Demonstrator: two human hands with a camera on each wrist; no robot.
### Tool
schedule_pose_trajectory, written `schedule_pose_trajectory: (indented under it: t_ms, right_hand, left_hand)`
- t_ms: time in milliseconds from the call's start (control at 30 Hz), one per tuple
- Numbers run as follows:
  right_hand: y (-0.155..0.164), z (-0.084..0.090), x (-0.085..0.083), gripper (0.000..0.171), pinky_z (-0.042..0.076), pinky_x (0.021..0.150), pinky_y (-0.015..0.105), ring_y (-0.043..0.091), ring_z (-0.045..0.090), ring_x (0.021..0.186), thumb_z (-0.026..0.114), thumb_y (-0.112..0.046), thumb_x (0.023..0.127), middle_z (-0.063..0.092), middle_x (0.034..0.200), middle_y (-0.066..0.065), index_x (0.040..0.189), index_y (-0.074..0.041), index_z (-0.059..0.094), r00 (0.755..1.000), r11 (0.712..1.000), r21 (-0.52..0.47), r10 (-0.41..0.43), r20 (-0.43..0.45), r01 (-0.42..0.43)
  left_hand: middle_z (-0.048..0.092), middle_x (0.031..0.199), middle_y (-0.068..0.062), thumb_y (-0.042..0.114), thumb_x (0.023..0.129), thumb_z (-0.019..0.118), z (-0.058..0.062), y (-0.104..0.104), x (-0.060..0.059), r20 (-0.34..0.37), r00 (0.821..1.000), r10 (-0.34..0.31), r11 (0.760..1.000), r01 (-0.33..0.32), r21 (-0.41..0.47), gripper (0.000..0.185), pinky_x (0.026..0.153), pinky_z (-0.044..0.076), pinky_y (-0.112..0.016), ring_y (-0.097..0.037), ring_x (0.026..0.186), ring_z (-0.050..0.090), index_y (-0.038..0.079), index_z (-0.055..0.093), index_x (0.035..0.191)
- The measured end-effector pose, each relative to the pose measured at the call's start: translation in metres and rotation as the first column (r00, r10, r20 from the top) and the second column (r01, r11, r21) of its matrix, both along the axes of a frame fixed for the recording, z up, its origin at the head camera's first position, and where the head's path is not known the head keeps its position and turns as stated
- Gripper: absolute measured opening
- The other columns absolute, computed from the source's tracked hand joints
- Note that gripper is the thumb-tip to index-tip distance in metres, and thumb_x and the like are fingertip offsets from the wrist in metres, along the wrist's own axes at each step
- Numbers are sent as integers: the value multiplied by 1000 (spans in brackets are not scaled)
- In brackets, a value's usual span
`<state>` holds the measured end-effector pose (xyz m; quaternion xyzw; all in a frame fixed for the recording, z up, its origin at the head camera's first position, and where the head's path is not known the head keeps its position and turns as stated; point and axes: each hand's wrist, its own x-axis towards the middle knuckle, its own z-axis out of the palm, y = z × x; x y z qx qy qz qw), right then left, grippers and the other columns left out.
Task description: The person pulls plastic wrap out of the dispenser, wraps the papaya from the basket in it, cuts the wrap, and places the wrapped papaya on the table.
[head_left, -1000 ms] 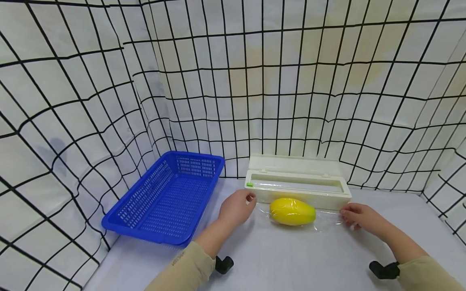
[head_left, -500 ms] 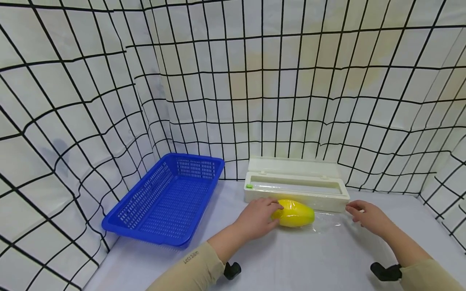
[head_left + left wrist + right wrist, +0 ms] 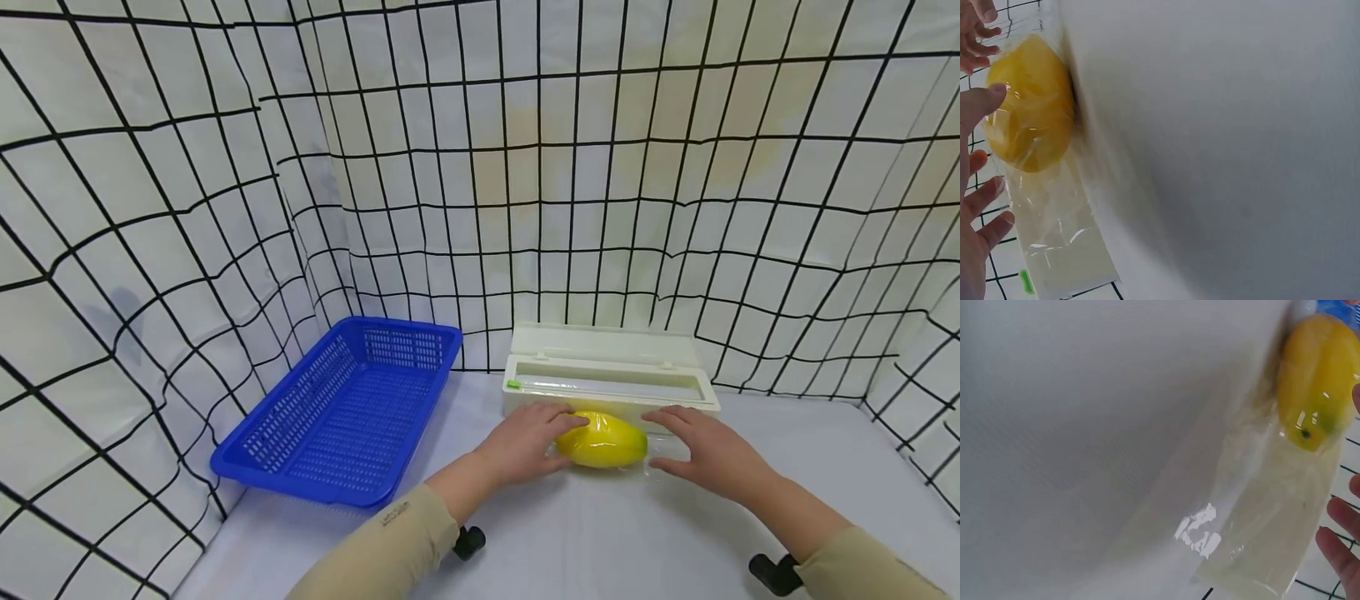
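A yellow fruit with a green end [image 3: 607,442], papaya-like in shape, lies on the white surface under clear, shiny plastic film [image 3: 1060,215]. In the left wrist view the film stretches past the fruit towards the box. My left hand [image 3: 521,446] is at the fruit's left end, its thumb overlapping the fruit in that wrist view; whether it presses there I cannot tell. Spread fingers of my right hand [image 3: 708,450] stand by the green end, over the film. Directly behind the fruit is an off-white cling film box [image 3: 592,403], its lid [image 3: 603,343] raised.
On the left sits a blue slotted plastic basket [image 3: 330,450]. A green slider [image 3: 513,384] marks the box's left end. Black grid panels [image 3: 540,200] over white sheeting rise behind and at both sides.
My left hand has moved right, from the film's left side to the fruit's left end. My right hand has let go of the film's right edge and come left towards the fruit, fingers spreading.
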<state>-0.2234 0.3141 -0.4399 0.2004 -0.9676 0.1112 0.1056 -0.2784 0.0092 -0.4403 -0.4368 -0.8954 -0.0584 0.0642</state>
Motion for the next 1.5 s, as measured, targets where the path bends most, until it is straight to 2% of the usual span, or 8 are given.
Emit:
schedule_pose_trajectory:
  t_ms: [133,233,300,600,933,1100,1500]
  right_hand:
    - [-8,-8,-7,72,51,93,52,32,60,115,86,-45,73,60,131,6,135,-22,58,988,988,115,119,-99,-107]
    - [-13,-13,-11,77,50,95,51,31,59,115,87,-48,71,59,132,7,137,-22,56,979,975,165,169,-111,-150]
    - [-16,-15,-12,80,50,96,51,30,59,116,86,-50,71,57,133,7,138,-22,53,980,972,174,174,-94,-156]
    - [-27,-23,-15,85,54,89,47,27,64,103,87,-51,68,57,132,7,139,-17,52,983,975,169,161,-89,-144]
    - [-34,-28,-18,72,56,84,45,27,66,98,87,-40,73,63,123,9,134,-14,57,992,985,153,90,-86,-76]
    - [-35,-26,-19,70,56,84,46,28,67,99,87,-38,74,64,121,9,133,-15,57,997,992,113,56,-54,-50]
    - [-35,-20,-16,71,52,94,48,28,63,112,85,-37,74,62,129,8,135,-14,56,999,999,-13,42,31,-42]
  left_hand:
    - [46,148,2,44,91,70,-7,1,-7,-32,999,-39,999,37,-38,67,112,35,-40,-18,135,43,33,41,150]
    - [46,147,2,45,91,70,-13,2,-11,-41,998,-50,997,48,-63,68,112,35,-40,-18,134,42,35,39,151]
    - [46,146,2,44,91,70,-16,2,-13,-36,998,-49,996,46,-72,69,113,34,-39,-18,134,42,35,39,151]
    - [48,143,-2,38,87,76,-18,4,-15,6,999,-47,998,47,-37,75,112,36,-39,-20,130,47,33,39,151]
    - [43,148,-4,38,84,79,-23,7,-15,37,999,-29,999,30,-21,81,113,34,-39,-22,132,45,31,36,152]
    - [41,150,-2,39,83,80,-23,9,-15,61,998,-11,1000,12,-11,83,113,34,-40,-21,133,44,31,36,153]
    - [43,146,-5,37,82,82,-17,15,-10,39,999,29,999,-28,-26,85,111,37,-40,-22,128,47,27,34,152]
